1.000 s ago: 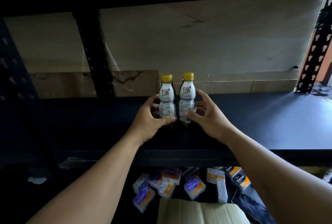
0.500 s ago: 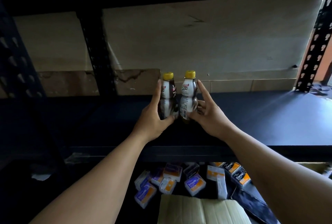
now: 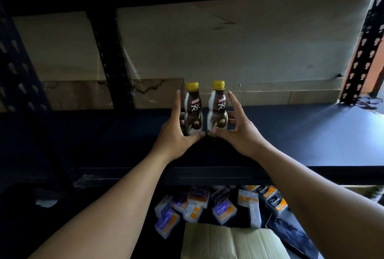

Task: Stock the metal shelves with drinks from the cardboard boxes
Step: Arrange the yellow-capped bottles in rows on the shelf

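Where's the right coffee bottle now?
Head view, centre: the right bottle stands on the dark shelf, right of the left bottle, with the right hand holding its base.

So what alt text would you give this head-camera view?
The left hand grips the left bottle and the right hand the right bottle, both yellow-capped, upright, side by side on a dark shelf. Small packets and a cardboard box lie below.
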